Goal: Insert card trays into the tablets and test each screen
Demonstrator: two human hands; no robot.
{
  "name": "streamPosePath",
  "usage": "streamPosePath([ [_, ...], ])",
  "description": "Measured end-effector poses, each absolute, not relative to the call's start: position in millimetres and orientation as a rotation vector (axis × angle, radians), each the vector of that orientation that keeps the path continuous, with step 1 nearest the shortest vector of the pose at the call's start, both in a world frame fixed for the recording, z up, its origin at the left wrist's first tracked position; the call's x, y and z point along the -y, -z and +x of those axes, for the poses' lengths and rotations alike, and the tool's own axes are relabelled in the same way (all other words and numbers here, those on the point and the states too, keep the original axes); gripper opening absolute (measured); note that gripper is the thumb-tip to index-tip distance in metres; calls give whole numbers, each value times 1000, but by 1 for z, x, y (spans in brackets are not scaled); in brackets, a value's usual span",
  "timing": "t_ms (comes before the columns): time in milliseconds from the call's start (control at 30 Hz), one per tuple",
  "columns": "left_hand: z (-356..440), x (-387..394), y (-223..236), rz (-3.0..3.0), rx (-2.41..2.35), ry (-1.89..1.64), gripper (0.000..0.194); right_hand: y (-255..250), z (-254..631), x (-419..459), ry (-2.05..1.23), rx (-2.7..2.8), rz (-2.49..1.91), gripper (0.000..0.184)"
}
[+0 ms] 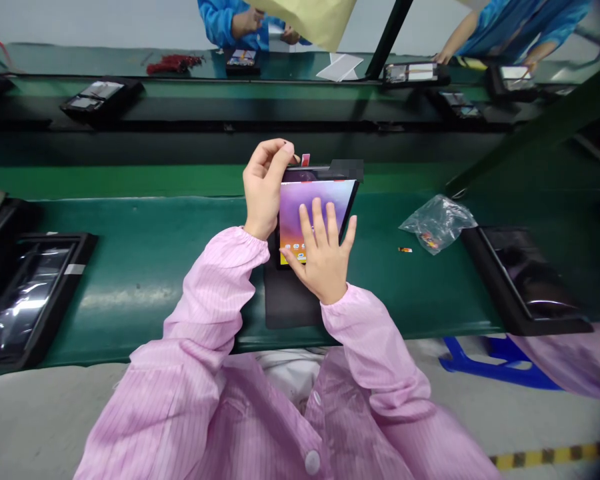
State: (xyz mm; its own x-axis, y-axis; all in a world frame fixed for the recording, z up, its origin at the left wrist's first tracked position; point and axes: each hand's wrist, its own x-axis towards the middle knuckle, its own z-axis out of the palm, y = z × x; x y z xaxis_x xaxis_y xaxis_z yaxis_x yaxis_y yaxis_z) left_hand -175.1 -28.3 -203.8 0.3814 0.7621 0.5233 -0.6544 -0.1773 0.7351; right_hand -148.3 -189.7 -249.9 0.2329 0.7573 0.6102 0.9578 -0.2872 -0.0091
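We are working on a tablet (313, 217) with a purple-and-orange screen, which is lying on a black mat (290, 300) at the middle of the green bench (140, 287). Our right grip (323, 257) is staying open, its fingers spread flat across the screen, apparently pinning the tablet so it is not sliding. Our left grip (264, 190) is clenching in a tight pinch at the tablet's top edge, just beside a small red tab (305, 160); we cannot tell whether anything is caught between the fingertips. Off to the right, a crumpled plastic bag (437, 223) is lying near a black tray (525, 280), and another black tray (35, 300) is sitting to the left. Neither is crowding our hands. Across the bench, co-workers in blue sleeves (225, 20) are handling other devices.
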Motion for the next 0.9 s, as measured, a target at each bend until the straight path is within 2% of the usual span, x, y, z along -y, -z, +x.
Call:
streamPosePath([
  [233, -177, 33, 200, 1224, -174, -1259, 22, 282, -165, 214, 559, 1635, -2197, 82],
  [467, -176, 29, 202, 1285, -218, -1263, 30, 287, -175, 231, 493, 1691, -2228, 78],
  [600, -176, 32, 200, 1293, -227, -1273, 31, 277, -157, 237, 688, 1797, -2060, 71],
  [733, -177, 38, 196, 1243, -224, -1254, 23, 252, -116, 227, 975, 2064, -1696, 66],
  [900, -180, 43, 190, 1210, -218, -1272, 15, 219, -76, 199, 979, 2438, -1458, 60],
])
